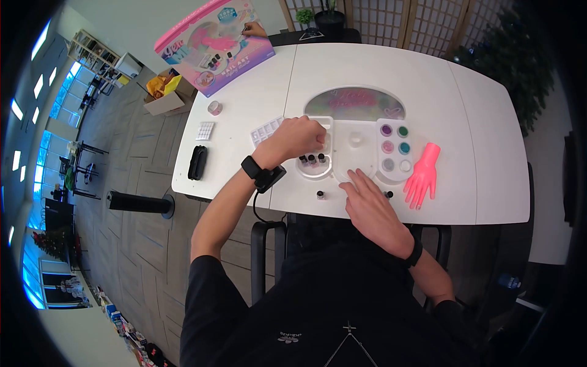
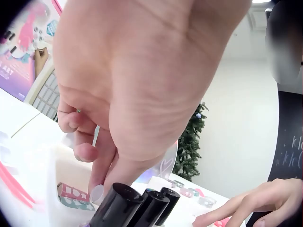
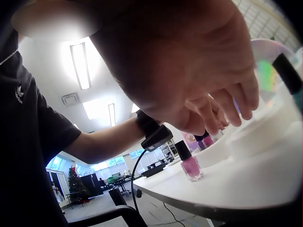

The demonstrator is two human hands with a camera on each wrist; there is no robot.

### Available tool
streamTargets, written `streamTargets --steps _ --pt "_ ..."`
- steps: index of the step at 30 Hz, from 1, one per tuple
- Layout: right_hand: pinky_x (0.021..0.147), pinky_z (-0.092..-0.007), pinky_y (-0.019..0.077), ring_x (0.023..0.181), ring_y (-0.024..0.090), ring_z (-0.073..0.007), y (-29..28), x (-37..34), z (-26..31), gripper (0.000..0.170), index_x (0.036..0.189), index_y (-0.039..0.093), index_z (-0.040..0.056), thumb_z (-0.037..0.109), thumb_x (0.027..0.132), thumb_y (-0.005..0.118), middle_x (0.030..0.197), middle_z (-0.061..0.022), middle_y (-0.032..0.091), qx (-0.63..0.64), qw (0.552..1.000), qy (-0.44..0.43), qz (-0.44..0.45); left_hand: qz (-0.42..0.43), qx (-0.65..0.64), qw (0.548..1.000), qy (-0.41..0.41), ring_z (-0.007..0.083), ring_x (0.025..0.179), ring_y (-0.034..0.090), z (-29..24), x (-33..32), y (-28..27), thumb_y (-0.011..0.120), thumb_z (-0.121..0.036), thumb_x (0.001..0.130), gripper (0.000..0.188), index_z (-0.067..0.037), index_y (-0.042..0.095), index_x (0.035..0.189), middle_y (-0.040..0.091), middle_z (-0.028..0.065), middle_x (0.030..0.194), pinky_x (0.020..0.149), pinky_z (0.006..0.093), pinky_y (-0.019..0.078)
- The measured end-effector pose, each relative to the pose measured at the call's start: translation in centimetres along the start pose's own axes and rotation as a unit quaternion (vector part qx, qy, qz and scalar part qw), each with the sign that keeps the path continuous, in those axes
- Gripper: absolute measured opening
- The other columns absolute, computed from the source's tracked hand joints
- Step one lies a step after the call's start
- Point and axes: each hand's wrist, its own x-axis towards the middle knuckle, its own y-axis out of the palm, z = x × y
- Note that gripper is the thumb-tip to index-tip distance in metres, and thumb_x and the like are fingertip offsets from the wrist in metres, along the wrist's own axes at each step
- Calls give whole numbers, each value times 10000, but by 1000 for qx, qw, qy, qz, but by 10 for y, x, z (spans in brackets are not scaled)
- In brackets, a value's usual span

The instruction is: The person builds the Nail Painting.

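My left hand (image 1: 299, 137) is over the left compartment of the white tray (image 1: 331, 160). In the left wrist view its fingertips pinch a small clear round piece (image 2: 97, 194), beside patterned pink and green sheets (image 2: 72, 195) in the compartment. Black-capped bottles (image 1: 312, 159) stand in the tray just in front of this hand. My right hand (image 1: 374, 214) rests with its fingers extended on the tray's front edge. Close to it, a pink polish bottle (image 3: 191, 168) stands upright on the table. Another black-capped bottle (image 1: 389, 194) is partly behind the right hand.
A holder (image 1: 394, 130) with pots of coloured glitter is on the tray's right, beside a pink model hand (image 1: 423, 175). A white nail palette (image 1: 267, 129), a black case (image 1: 197, 163), a small round tub (image 1: 214, 108) and a colourful box (image 1: 215, 46) are to the left.
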Motion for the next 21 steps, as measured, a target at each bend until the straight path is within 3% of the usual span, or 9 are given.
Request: streamTargets --steps 10,21 --pt "1266 -546 400 1499 472 -531 -6 -1 0 370 1303 622 -109 -21 944 637 1531 -385 522 -9 999 -16 26 24 26 999 39 332 821 784 -1 10 6 833 -212 855 115 -120 852 922 815 93 856 779 441 610" --pt "1256 -522 416 1489 499 -510 -9 0 -6 336 1274 645 -109 -36 948 622 1522 -387 549 0 999 -24 30 53 42 997 40 360 830 788 -1 9 0 827 -233 902 146 -138 892 992 818 142 879 777 448 621"
